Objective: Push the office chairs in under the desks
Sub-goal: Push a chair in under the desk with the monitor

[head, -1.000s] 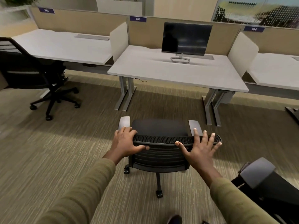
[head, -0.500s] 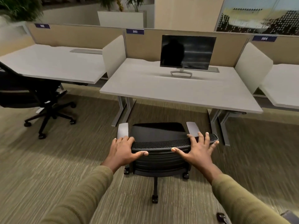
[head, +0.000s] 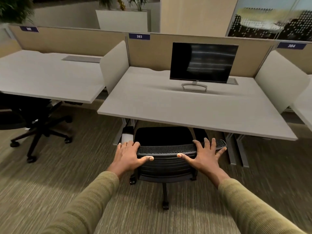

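Note:
A black mesh-backed office chair (head: 166, 163) stands in front of me, its seat partly under the front edge of the middle white desk (head: 152, 105). My left hand (head: 129, 155) lies on the left end of the backrest's top rail, fingers over the top and thumb along the back. My right hand (head: 205, 154) rests on the right end of the rail with fingers spread. The chair's right armrest is hidden under the desk; its grey left armrest (head: 127, 136) still shows. A second black chair (head: 33, 119) stands at the left desk (head: 50, 78), partly under it.
A dark monitor (head: 203, 63) stands at the back of the middle desk. Beige partitions (head: 116, 65) separate the desks, with number labels on the back panel. The desk's metal legs (head: 236, 149) flank the chair. A third desk edge (head: 303, 107) shows at far right. Carpet covers the floor.
The chair has rolled forward toward the middle desk, its seat now going under the edge. I have walked closer with both hands staying on the backrest. The chair at lower right has left the view.

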{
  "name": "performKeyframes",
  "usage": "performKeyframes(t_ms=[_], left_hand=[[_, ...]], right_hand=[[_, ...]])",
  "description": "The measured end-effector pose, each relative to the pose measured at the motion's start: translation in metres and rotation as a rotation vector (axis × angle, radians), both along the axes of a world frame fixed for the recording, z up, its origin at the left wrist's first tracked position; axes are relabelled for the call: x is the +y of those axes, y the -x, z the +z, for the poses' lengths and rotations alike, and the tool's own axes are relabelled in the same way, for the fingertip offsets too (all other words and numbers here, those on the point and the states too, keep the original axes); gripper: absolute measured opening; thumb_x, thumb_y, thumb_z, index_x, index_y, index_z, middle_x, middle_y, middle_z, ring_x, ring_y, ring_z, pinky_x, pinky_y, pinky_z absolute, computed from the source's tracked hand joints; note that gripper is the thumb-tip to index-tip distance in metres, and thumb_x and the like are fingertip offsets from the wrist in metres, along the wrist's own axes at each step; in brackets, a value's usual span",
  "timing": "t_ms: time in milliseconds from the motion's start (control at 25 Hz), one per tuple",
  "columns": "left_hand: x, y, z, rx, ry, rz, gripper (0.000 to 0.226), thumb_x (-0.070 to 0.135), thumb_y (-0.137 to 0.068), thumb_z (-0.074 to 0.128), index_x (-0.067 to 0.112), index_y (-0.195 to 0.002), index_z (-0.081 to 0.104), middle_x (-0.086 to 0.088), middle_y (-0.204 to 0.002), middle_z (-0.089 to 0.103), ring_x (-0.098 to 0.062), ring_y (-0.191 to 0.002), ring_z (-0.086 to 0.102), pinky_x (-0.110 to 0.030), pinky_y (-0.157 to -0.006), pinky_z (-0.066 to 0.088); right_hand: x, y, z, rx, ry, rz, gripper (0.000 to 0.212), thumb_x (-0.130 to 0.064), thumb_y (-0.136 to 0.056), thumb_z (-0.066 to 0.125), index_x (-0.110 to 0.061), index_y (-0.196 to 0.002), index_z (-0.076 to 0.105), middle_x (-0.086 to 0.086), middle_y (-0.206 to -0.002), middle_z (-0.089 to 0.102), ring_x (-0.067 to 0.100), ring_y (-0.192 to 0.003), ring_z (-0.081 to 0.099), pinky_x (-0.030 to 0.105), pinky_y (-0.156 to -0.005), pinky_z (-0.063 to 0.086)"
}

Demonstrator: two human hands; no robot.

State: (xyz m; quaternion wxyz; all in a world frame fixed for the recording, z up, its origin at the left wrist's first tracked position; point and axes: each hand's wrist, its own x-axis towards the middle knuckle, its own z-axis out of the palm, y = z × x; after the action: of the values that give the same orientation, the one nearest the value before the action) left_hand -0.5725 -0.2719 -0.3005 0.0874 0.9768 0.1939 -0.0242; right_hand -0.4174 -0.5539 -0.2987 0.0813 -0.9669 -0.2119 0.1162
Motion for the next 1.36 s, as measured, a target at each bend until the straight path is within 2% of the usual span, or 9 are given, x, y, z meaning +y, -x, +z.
performKeyframes(t_ms=[80, 200, 320, 400, 520, 680, 920, 1200, 1360], left_hand=[[0.024, -0.024, 0.002, 0.029, -0.013, -0.001, 0.105, 0.104, -0.063, 0.016, 0.027, -0.125, 0.052, -0.003, -0.128, 0.057, -0.027, -0.125, 0.049, -0.052, -0.115, 0.033], [0.053, -0.057, 0.002, 0.032, -0.033, 0.026, 0.095, 0.091, -0.08, 0.031, 0.02, -0.141, 0.046, -0.01, -0.146, 0.048, -0.034, -0.141, 0.036, -0.056, -0.122, 0.023], [0.073, -0.081, -0.005, 0.025, -0.019, 0.043, 0.092, 0.076, -0.093, 0.035, 0.018, -0.161, 0.016, -0.014, -0.169, 0.012, -0.037, -0.156, 0.003, -0.058, -0.126, 0.001], [0.083, -0.092, -0.011, 0.044, -0.036, 0.009, 0.095, 0.077, -0.093, 0.032, 0.023, -0.162, -0.005, -0.013, -0.17, -0.011, -0.036, -0.156, -0.015, -0.06, -0.121, -0.013], [0.095, -0.106, -0.017, 0.084, -0.055, -0.013, 0.101, 0.081, -0.091, 0.031, 0.025, -0.159, -0.018, -0.013, -0.166, -0.027, -0.038, -0.151, -0.028, -0.066, -0.115, -0.021], [0.117, -0.123, -0.016, 0.095, -0.067, -0.003, 0.105, 0.082, -0.089, 0.034, 0.022, -0.16, -0.016, -0.016, -0.166, -0.028, -0.04, -0.15, -0.031, -0.07, -0.115, -0.018], [0.14, -0.125, -0.018, 0.103, -0.083, 0.001, 0.109, 0.083, -0.087, 0.036, 0.021, -0.16, -0.014, -0.018, -0.167, -0.023, -0.042, -0.151, -0.027, -0.07, -0.116, -0.015], [0.121, -0.121, -0.015, 0.114, -0.022, 0.015, 0.116, 0.083, -0.084, 0.046, 0.021, -0.16, -0.014, -0.018, -0.167, -0.023, -0.043, -0.151, -0.025, -0.072, -0.117, -0.011], [0.061, -0.111, -0.009, 0.088, 0.016, -0.061, 0.116, 0.08, -0.085, 0.047, 0.021, -0.159, -0.02, -0.017, -0.165, -0.029, -0.041, -0.151, -0.027, -0.069, -0.118, -0.013]], right_hand=[[0.025, -0.017, 0.0, 0.011, -0.007, -0.003, 0.127, -0.11, -0.052, 0.015, -0.037, -0.155, 0.021, 0.012, -0.168, 0.0, 0.038, -0.15, -0.023, 0.073, -0.099, -0.03], [0.056, -0.048, 0.005, 0.037, -0.019, 0.037, 0.125, -0.109, -0.053, 0.014, -0.039, -0.157, 0.013, 0.009, -0.168, -0.008, 0.034, -0.149, -0.028, 0.068, -0.093, -0.036], [0.078, -0.071, 0.01, 0.045, -0.039, 0.077, 0.126, -0.107, -0.056, 0.015, -0.036, -0.159, 0.007, 0.009, -0.167, -0.016, 0.031, -0.149, -0.029, 0.064, -0.099, -0.032], [0.09, -0.075, 0.007, 0.018, -0.052, 0.096, 0.124, -0.104, -0.06, 0.014, -0.032, -0.16, 0.0, 0.012, -0.165, -0.022, 0.033, -0.147, -0.032, 0.061, -0.113, -0.024], [0.109, -0.071, 0.001, 0.025, -0.036, 0.133, 0.117, -0.098, -0.068, 0.019, -0.03, -0.157, -0.015, 0.011, -0.161, -0.034, 0.032, -0.142, -0.04, 0.056, -0.121, -0.015], [0.128, -0.075, 0.006, 0.073, 0.018, 0.16, 0.114, -0.09, -0.078, 0.036, -0.03, -0.155, -0.023, 0.011, -0.157, -0.039, 0.033, -0.14, -0.042, 0.057, -0.12, -0.013], [0.144, -0.073, 0.007, 0.086, 0.047, 0.177, 0.117, -0.087, -0.078, 0.046, -0.031, -0.155, -0.022, 0.009, -0.159, -0.038, 0.033, -0.143, -0.037, 0.059, -0.118, -0.012], [0.11, -0.029, 0.001, 0.077, -0.021, 0.124, 0.112, -0.083, -0.082, 0.046, -0.031, -0.155, -0.02, 0.008, -0.163, -0.029, 0.03, -0.149, -0.025, 0.053, -0.116, -0.014], [0.065, 0.018, -0.001, 0.073, 0.022, 0.092, 0.11, -0.083, -0.084, 0.042, -0.031, -0.153, -0.025, 0.006, -0.159, -0.033, 0.031, -0.149, -0.026, 0.051, -0.116, -0.015]])
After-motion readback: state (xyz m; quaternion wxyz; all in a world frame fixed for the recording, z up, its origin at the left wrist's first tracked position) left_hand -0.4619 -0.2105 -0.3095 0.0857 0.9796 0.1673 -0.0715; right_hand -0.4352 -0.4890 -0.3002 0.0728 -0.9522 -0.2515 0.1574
